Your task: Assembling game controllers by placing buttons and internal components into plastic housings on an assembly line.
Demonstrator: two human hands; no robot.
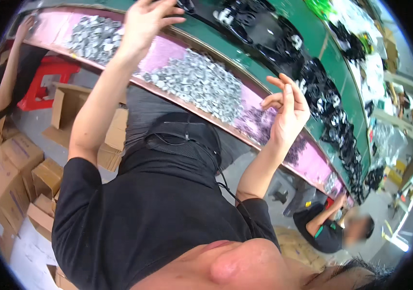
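My left hand (147,23) reaches over the bench at the top of the view, its fingers stretched apart and partly cut off by the upper edge. Nothing shows in its grasp; glossy black parts (185,6) lie close to its fingertips. My right hand (291,111) hovers over the pink-lined trough (310,164), fingers loosely bent and apart, with no object visible in them. Below it is a scatter of small dark purplish pieces (257,123). Between the hands lies a heap of small grey round pieces (197,84), and a second grey heap (93,38) sits left of my left forearm.
Beyond the trough, a long row of black glossy parts (330,106) covers the green bench top (334,58). Cardboard boxes (15,159) and a red stool (47,79) stand at left. One co-worker (325,227) sits at lower right; another's arm (10,67) shows at far left.
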